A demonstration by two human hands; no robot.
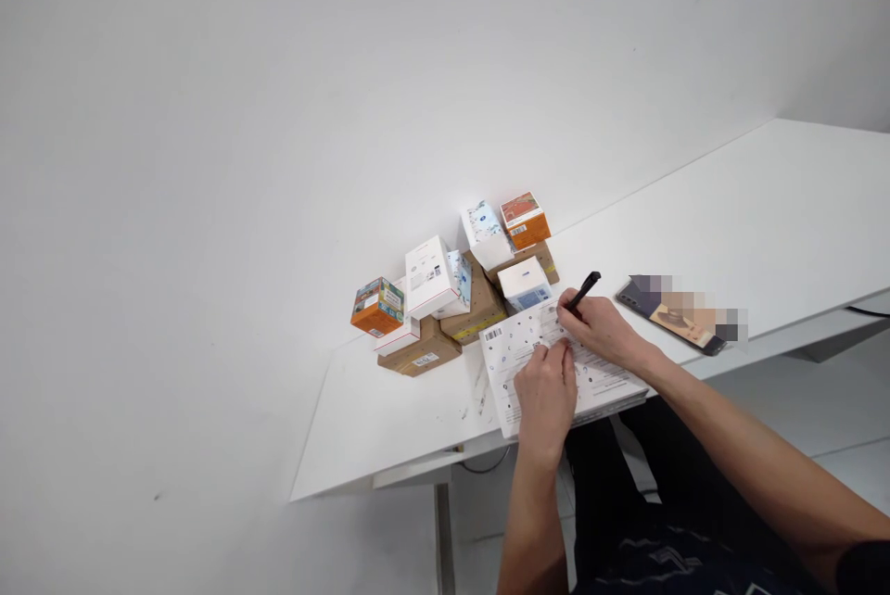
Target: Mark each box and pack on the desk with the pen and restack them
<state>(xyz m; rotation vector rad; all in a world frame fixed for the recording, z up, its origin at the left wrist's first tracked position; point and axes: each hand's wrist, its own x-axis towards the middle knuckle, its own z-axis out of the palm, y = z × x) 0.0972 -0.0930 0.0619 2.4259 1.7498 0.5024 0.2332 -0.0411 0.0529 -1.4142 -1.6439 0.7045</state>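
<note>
A black pen (pixel 582 291) is gripped in my right hand (pixel 599 328), its upper end tilted up and to the right. The lower tip is hidden behind my fingers, close over a flat white stack (pixel 510 382) whose top is printed with small dark and blue marks, lines of text and a barcode. My left hand (pixel 548 391) rests on that white top, fingers laid on it and holding nothing. It sits just left of and below my right hand. The stack lies at the front edge of the white table (pixel 375 437), with its near corner over the edge.
Behind the stack, small boxes are piled on brown cardboard boxes (pixel 421 354) against the wall. Among them are an orange box (pixel 379 308), a white box (pixel 429 275), another orange box (pixel 527 221) and a blue-and-white box (pixel 527 284). A phone (pixel 671 312) lies to the right.
</note>
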